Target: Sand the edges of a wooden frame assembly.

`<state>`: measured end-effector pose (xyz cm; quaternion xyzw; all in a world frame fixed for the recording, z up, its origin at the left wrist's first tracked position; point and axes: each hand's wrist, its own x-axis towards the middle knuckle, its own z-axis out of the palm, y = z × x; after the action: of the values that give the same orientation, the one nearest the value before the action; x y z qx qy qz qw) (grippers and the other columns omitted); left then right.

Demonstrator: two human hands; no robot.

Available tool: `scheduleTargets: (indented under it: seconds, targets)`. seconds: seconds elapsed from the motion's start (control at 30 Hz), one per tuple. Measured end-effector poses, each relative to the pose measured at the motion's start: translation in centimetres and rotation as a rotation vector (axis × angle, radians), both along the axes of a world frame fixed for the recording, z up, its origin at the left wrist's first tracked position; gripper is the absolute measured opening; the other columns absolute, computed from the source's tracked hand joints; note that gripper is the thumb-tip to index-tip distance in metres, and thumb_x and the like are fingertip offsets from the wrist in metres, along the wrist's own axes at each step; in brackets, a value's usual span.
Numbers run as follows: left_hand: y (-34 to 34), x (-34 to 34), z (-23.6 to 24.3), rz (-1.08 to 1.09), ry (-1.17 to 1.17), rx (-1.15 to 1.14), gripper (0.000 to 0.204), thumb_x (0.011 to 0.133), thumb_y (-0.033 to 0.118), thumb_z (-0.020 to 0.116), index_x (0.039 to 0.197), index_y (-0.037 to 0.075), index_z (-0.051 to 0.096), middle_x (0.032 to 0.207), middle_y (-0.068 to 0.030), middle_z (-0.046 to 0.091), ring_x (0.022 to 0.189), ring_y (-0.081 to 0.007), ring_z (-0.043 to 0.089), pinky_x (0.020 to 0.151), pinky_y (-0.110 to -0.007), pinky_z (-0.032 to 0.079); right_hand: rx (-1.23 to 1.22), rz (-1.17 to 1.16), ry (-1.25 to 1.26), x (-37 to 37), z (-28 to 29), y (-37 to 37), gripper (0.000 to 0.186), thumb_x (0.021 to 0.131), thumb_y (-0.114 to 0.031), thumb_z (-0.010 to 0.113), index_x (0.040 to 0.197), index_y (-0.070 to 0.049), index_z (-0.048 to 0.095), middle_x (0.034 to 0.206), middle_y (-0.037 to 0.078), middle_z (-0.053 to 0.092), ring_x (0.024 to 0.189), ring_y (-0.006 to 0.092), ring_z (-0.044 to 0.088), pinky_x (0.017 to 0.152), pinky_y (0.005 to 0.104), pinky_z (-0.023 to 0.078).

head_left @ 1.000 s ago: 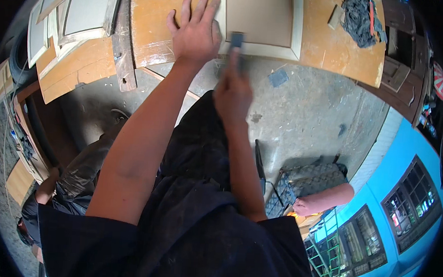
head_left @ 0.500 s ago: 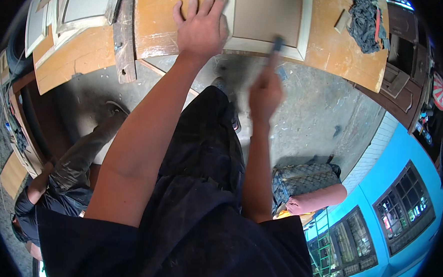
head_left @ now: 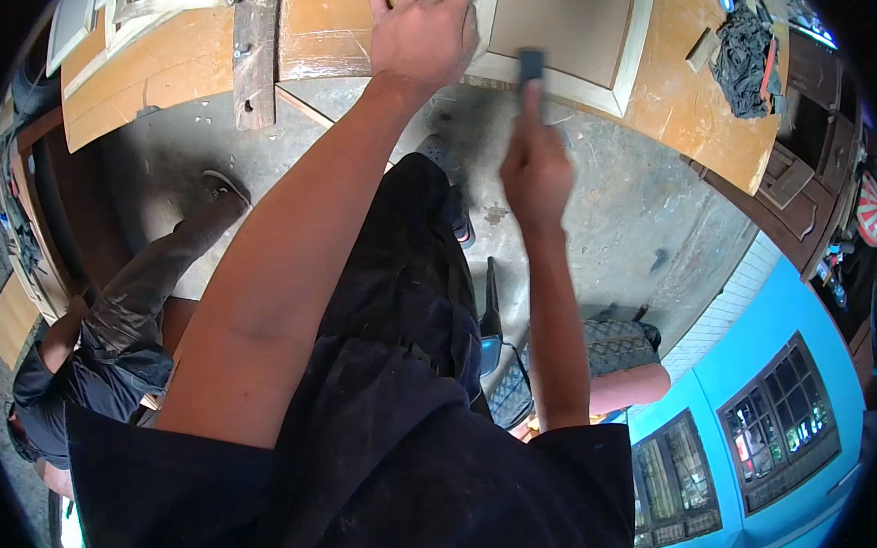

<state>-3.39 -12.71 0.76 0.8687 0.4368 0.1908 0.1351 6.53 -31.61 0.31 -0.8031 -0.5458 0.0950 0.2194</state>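
Left hand [head_left: 426,40] spread at a pale frame [head_left: 587,92], right hand [head_left: 538,175] gripping a dark tool [head_left: 532,66] — now farther left

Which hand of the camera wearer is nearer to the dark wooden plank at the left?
The left. The left hand is right of the plank, with a strip of orange tabletop between; the right hand is farther right, holding a dark tool at the pale frame.

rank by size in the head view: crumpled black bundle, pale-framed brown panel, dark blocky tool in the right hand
1. Pale-framed brown panel, cropped
2. Crumpled black bundle
3. Dark blocky tool, blurred
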Motion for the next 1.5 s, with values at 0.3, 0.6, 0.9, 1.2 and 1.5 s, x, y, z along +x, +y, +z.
scheduleTargets:
  seconds: [0.3, 0.6, 0.9, 1.2, 1.5]
  targets:
    - [-0.1, -0.1, 0.5, -0.005, 0.018, -0.034, 0.06, 0.086, 0.011, 0.054, 0.146, 0.015, 0.049, 0.146, -0.0085, 0.054, 0.143, -0.0364, 0.037, 0.115, -0.059, 0.024, -0.055, 0.092, 0.013, -2.0, 1.2, -0.6, 0.062, 0.093, -0.016, 0.063, 0.151, -0.027, 0.044, 0.075, 0.011, 0.057, 0.051, 0.027, 0.058, 0.042, 0.0395, 0.047]
    - [-0.2, -0.2, 0.5, -0.004, 0.009, -0.047, 0.067, 0.081, 0.006, 0.055, 0.147, 0.015, 0.047, 0.148, -0.0087, 0.052, 0.143, -0.0366, 0.036, 0.116, -0.058, 0.023, -0.087, 0.176, 0.024, -1.5, 1.5, -0.1, 0.06, 0.093, -0.017, 0.063, 0.15, -0.025, 0.046, 0.077, 0.012, 0.057, 0.051, 0.0285, 0.057, 0.044, 0.0405, 0.048]
    - [-0.2, -0.3, 0.4, -0.001, 0.055, -0.035, 0.068, 0.083, 0.005, 0.054, 0.149, 0.018, 0.045, 0.148, -0.0084, 0.051, 0.144, -0.0361, 0.035, 0.117, -0.058, 0.023, -0.026, 0.166, 0.087, -0.1, 1.0, 0.1, 0.063, 0.091, -0.018, 0.063, 0.15, -0.032, 0.045, 0.074, 0.011, 0.055, 0.051, 0.0303, 0.058, 0.044, 0.0412, 0.048]
    - [-0.3, 0.3, 0.2, 0.031, 0.046, 0.021, 0.044, 0.096, 0.024, 0.052, 0.139, 0.017, 0.057, 0.145, -0.0079, 0.054, 0.14, -0.0372, 0.039, 0.114, -0.058, 0.027, 0.125, -0.149, 0.057, 3.1, -0.8, -1.9, 0.056, 0.094, -0.012, 0.059, 0.149, -0.013, 0.046, 0.081, 0.016, 0.063, 0.055, 0.0333, 0.058, 0.052, 0.0421, 0.051]
    - [-0.3, 0.4, 0.1, -0.004, 0.123, 0.052, 0.045, 0.099, 0.031, 0.049, 0.141, 0.014, 0.054, 0.149, -0.0074, 0.05, 0.142, -0.0404, 0.033, 0.114, -0.06, 0.024, -0.03, -0.113, 0.164, -4.7, 0.7, 0.8, 0.059, 0.092, -0.011, 0.061, 0.149, -0.018, 0.047, 0.082, 0.018, 0.064, 0.064, 0.0314, 0.059, 0.057, 0.0431, 0.051]
